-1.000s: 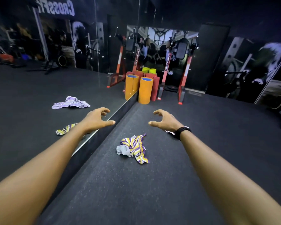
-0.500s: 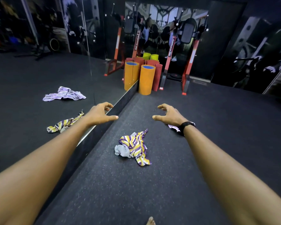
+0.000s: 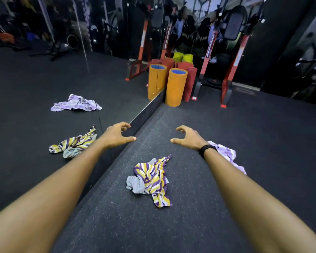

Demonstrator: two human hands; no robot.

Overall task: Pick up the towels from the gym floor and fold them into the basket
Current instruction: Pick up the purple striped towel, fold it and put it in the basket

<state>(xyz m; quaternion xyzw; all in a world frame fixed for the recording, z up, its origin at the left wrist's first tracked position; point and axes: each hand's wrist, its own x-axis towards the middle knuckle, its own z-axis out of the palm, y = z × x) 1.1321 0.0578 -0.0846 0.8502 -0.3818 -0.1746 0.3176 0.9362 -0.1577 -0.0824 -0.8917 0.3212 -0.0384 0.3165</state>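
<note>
Two towels lie on the dark gym floor (image 3: 190, 225). The striped towel (image 3: 151, 179) sits in a bunched heap, with a grey bit tucked at one side. It is below both hands and a little nearer the body than they are, right between the two arms. The purple towel (image 3: 226, 154) is crumpled just behind the right wrist, partly hidden by that arm.

The left hand (image 3: 117, 136) and the right hand (image 3: 188, 137) hover in the air above the floor. Each has its fingers curled loosely and spread, thumb out, holding nothing. They look ready to grab, so I think the striped towel is the one to be picked up first.

Off to the left of the left hand is a wall mirror (image 3: 53, 88). It shows copies of both towels, so those are not extra towels.

Far ahead of the hands stand rolled mats (image 3: 175, 88) and a red frame (image 3: 228, 73).

No basket shows anywhere, so I cannot tell what is in it.
</note>
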